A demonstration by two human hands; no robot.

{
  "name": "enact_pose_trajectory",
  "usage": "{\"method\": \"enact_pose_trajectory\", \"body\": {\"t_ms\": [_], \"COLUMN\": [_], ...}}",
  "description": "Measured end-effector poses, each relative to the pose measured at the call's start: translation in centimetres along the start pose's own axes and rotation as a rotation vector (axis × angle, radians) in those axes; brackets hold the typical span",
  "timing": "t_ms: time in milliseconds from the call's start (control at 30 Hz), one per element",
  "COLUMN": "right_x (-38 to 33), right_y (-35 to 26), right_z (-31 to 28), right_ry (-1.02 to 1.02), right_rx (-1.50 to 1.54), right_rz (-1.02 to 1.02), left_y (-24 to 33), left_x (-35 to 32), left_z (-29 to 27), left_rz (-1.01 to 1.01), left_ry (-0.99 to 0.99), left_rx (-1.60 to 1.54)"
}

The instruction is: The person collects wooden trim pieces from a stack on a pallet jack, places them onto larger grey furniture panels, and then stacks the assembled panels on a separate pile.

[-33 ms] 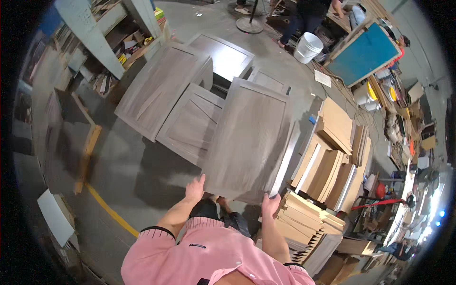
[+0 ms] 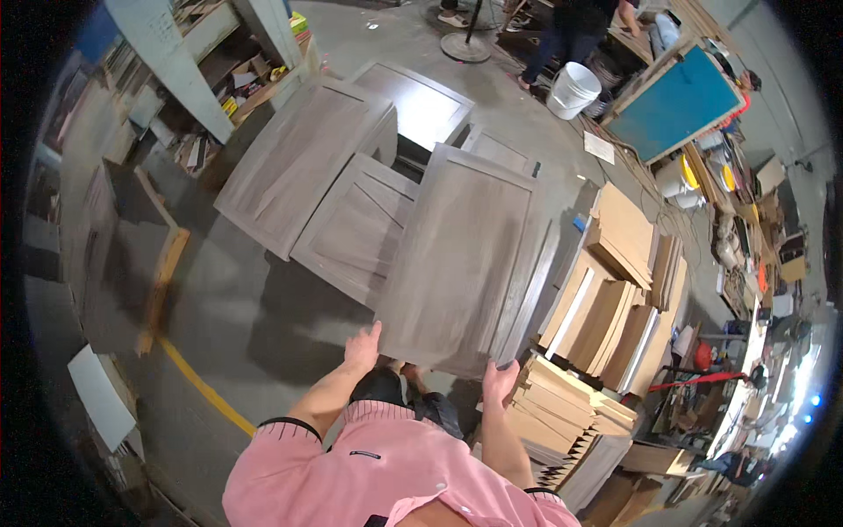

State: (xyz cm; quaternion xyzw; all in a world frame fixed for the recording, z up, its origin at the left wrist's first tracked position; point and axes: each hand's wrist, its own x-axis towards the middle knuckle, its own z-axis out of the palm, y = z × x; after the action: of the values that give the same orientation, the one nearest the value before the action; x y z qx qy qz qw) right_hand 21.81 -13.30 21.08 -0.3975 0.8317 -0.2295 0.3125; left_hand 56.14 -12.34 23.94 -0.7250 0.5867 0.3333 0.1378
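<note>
You have two hands, left hand and right hand, on one grey cabinet door, four more grey doors laid on the floor beyond it, one white bucket, one blue panel, several stacks of pale boards you can't count exactly.

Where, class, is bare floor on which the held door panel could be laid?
Bare concrete floor lies left of the held panel, between the leaning doors and the yellow line. To the right, stacked boards crowd everything.
</note>
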Motion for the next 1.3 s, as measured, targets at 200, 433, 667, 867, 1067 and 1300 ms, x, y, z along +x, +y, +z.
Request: {"method": "enact_pose_trajectory", "body": {"t_ms": [200,433,667,867,1067,1300], "right_x": [-6.3,-9.4,-7.9,-8.6,-14.9,-21.1], "right_y": [-9.6,-18.1,-13.5,3.1,10.8,3.7], "right_z": [1.5,6.0,6.0,2.3,-0.5,-1.1], "right_ry": [-0.216,-0.572,-0.522,-0.127,0.009,-0.048], "right_rx": [-0.07,0.029,0.118,-0.015,0.082,0.503], "right_rz": [-0.103,-0.384,-0.427,-0.204,0.218,0.211], "left_y": [2.3,5.5,-6.2,-10.4,-8.6,3.9], "left_x": [-0.7,5.3,10.4,11.7,12.4,-0.1], "left_z": [-1.1,-3.9,-7.9,-10.2,-9.0,-5.2], "left_rz": [0.297,-0.091,-0.103,-0.071,0.125,0.692], "left_ry": [0.224,0.263,0.575,0.351,0.617,0.234], "left_rx": [-0.262,-1.286,-0.623,-0.528,-0.604,-0.862]}}
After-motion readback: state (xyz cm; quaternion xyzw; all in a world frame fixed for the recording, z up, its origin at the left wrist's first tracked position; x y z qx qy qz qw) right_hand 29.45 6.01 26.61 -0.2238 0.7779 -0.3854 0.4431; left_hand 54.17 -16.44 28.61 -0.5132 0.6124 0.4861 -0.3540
